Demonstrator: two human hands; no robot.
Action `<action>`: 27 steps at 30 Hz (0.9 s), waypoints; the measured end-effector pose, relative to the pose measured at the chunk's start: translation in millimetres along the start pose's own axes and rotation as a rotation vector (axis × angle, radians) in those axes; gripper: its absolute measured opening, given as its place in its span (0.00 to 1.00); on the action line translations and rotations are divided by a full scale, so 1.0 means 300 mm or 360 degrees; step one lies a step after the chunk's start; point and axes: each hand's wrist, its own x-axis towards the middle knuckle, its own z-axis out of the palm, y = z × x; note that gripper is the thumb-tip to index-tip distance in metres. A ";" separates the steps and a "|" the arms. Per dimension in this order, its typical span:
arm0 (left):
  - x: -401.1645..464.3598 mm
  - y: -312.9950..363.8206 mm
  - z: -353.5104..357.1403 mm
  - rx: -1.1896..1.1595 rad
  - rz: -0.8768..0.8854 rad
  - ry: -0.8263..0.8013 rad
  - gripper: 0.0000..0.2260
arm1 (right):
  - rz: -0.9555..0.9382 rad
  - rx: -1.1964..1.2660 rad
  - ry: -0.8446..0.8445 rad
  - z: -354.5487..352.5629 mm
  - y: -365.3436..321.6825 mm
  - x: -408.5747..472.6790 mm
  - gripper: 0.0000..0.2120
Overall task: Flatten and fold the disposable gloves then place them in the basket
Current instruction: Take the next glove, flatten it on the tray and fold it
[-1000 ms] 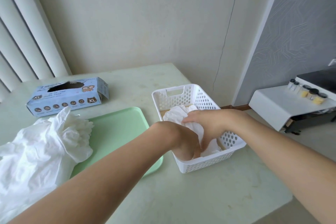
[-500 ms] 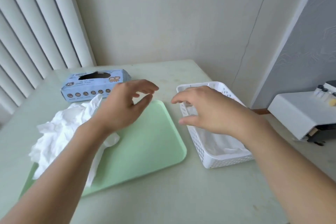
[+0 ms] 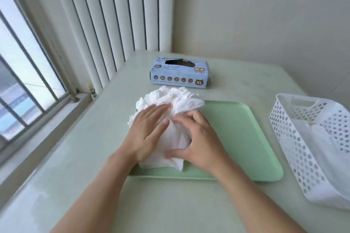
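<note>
Thin white plastic, the crumpled disposable gloves (image 3: pixel 170 111) lie on the green tray's (image 3: pixel 236 138) left end; left hand (image 3: pixel 145 134) presses flat, right hand (image 3: pixel 197 143) pinches a fold; probably light, limp, slippery, best taken by an edge

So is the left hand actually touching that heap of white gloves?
Touching. The head view shows the left hand lying flat on the pile of gloves, fingers straight across the crumpled plastic, no gap visible.

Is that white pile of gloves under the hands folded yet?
Not yet. The glove pile is crumpled and bunched on the green tray.
</note>
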 end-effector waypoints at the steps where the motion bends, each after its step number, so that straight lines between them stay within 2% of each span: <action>1: 0.008 0.007 0.003 -0.0048 -0.0018 0.0007 0.28 | 0.0007 -0.0003 0.0082 0.009 0.015 -0.008 0.33; 3: 0.022 0.014 0.009 -0.0206 -0.0067 0.0033 0.27 | -0.0029 0.0111 0.0308 0.016 0.050 -0.011 0.17; 5: 0.030 0.011 0.020 -0.0203 -0.0075 0.0074 0.27 | -0.0061 0.0256 0.0465 0.007 0.076 -0.009 0.08; 9: 0.030 0.004 0.031 0.0074 -0.0003 0.0065 0.32 | 0.0049 0.0593 0.0520 -0.057 0.103 0.021 0.11; 12: 0.031 -0.009 0.029 0.0244 -0.0036 0.0001 0.37 | 0.0346 0.0986 0.0744 -0.112 0.097 0.038 0.12; 14: 0.034 -0.015 0.031 0.0396 -0.0075 -0.0045 0.40 | 0.0595 0.1590 0.0919 -0.156 0.090 0.042 0.17; 16: 0.031 -0.018 0.040 0.0395 -0.0094 -0.0017 0.38 | 0.0845 0.2263 0.1019 -0.214 0.082 0.046 0.13; 19: 0.022 0.016 0.026 0.0272 -0.0041 0.0185 0.34 | 0.1025 0.2803 0.1015 -0.294 0.068 0.037 0.09; 22: 0.021 0.158 -0.005 0.0139 0.0225 0.0416 0.29 | 0.1047 0.2755 0.0832 -0.350 0.032 -0.003 0.10; 23: 0.025 0.231 -0.015 0.0042 0.0304 0.0392 0.29 | 0.1021 0.2675 0.0732 -0.354 0.013 -0.019 0.10; 25: 0.044 0.379 0.000 -0.0240 0.0297 0.0111 0.36 | 0.0917 0.2435 0.0536 -0.356 -0.018 -0.056 0.07; 27: 0.069 0.483 0.042 -0.0511 0.0152 -0.0179 0.39 | 0.0802 0.2198 0.0310 -0.360 -0.048 -0.092 0.09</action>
